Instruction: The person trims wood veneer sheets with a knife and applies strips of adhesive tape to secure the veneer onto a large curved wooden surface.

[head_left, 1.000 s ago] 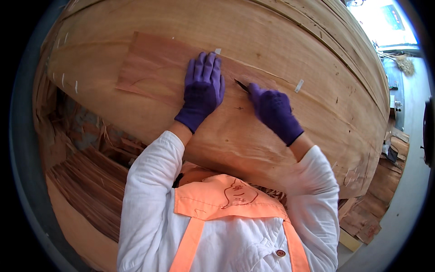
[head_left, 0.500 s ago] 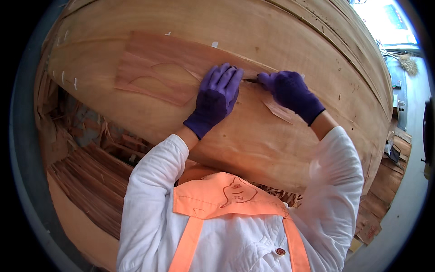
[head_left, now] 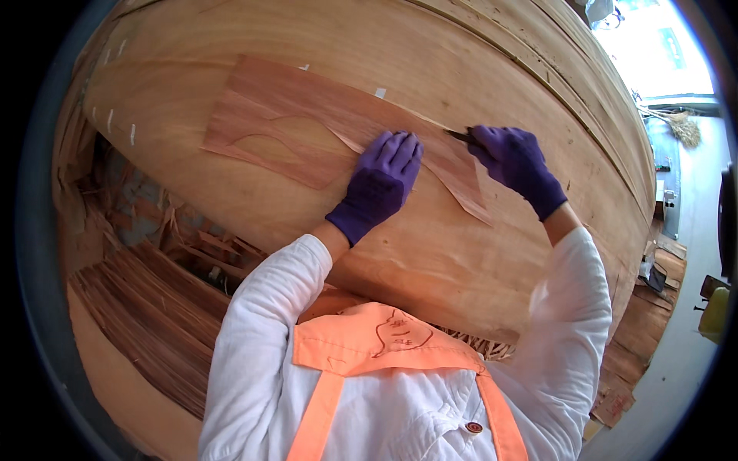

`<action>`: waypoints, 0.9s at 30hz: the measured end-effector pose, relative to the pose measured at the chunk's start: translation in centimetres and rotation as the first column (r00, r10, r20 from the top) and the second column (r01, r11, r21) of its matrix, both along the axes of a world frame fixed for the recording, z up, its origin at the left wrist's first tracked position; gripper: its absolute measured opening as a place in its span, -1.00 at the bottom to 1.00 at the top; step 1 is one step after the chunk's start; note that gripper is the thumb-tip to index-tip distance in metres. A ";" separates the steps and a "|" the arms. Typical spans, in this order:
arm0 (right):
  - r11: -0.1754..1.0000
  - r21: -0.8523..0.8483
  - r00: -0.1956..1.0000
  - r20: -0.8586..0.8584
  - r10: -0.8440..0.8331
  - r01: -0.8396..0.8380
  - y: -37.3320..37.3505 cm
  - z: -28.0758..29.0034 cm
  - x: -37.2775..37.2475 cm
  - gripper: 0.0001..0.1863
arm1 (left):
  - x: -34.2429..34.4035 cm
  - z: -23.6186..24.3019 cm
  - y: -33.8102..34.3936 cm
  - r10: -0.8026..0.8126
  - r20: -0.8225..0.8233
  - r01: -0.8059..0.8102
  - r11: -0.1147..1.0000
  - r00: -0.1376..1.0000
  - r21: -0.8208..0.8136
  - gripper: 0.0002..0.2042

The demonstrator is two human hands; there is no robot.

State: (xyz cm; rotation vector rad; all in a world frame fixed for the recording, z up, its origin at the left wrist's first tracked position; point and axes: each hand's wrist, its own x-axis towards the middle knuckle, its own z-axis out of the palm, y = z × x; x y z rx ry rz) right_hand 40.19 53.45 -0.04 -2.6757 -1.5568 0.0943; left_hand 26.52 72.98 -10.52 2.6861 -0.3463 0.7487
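A thin reddish-brown sheet of wood veneer (head_left: 254,96) lies on a large pale wooden sheet (head_left: 384,269). Curved openings are cut in it, and the paler wood shows through. Gloved in purple, my left hand (head_left: 380,180) rests flat on the veneer's lower edge with its fingers stretched out. My right hand (head_left: 519,165), in a matching glove, grips a dark, thin-bladed knife (head_left: 460,136). The knife's tip points left, by the upper edge of the veneer. To the right of my left hand, the veneer narrows into a curved strip (head_left: 461,173).
Small white tape pieces (head_left: 380,93) dot the wood. Stacked dark veneer strips (head_left: 146,323) lie at lower left, with torn scraps (head_left: 207,246) above them. On the right are more wood pieces (head_left: 653,300) and a straw broom (head_left: 684,131). A bright opening (head_left: 661,50) is at top right.
My right hand has moved right and slightly down with the knife, uncovering more of the veneer's right end. My left hand sits a little lower and further right. The whole view has shifted slightly.
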 end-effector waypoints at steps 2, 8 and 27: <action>0.998 -0.037 0.999 0.010 0.045 -0.044 3.0 -0.7 0.3 -0.89 | 0.1 0.2 0.0 -0.013 -0.007 0.013 1.000 1.000 -0.009 -0.63; 0.980 -0.093 0.983 0.040 0.178 -0.173 8.6 -2.4 0.4 -0.89 | -0.1 0.1 0.2 -0.024 -0.026 0.022 0.997 0.999 -0.074 -0.57; 0.912 -0.095 0.914 -0.036 -0.404 0.400 -4.1 -3.4 -7.2 -0.85 | 0.3 -0.3 0.1 -0.022 -0.027 0.021 0.999 0.999 -0.043 -0.59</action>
